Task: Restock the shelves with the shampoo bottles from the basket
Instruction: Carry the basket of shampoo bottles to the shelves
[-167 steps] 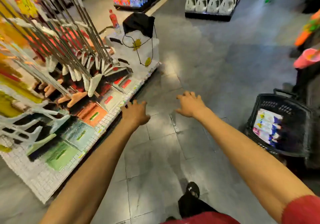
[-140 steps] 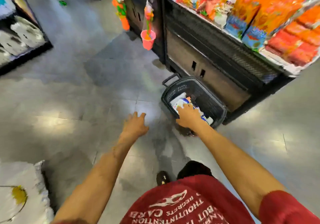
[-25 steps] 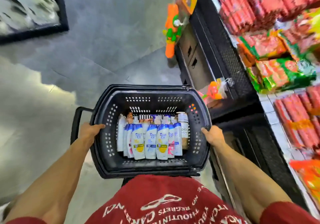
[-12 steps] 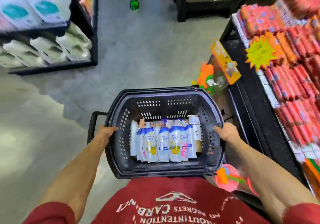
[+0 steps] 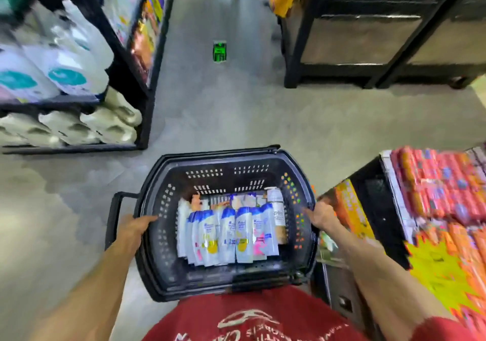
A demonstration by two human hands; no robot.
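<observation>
As fingers [image 5: 148,219] grip, basket [image 5: 223,156] sits between.

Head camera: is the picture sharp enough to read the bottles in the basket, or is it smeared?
Head view: shampoo bottles in the basket are fairly sharp, though label text is too small to read; red packets at right and white jugs at left are smeared by motion blur; the wide angle bends the shelf posts.

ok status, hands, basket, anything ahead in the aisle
Gripping the basket by its sides: left hand, right hand. The shampoo bottles lie inside, not yet shelved. Ahead, small green object on the floor.
</observation>
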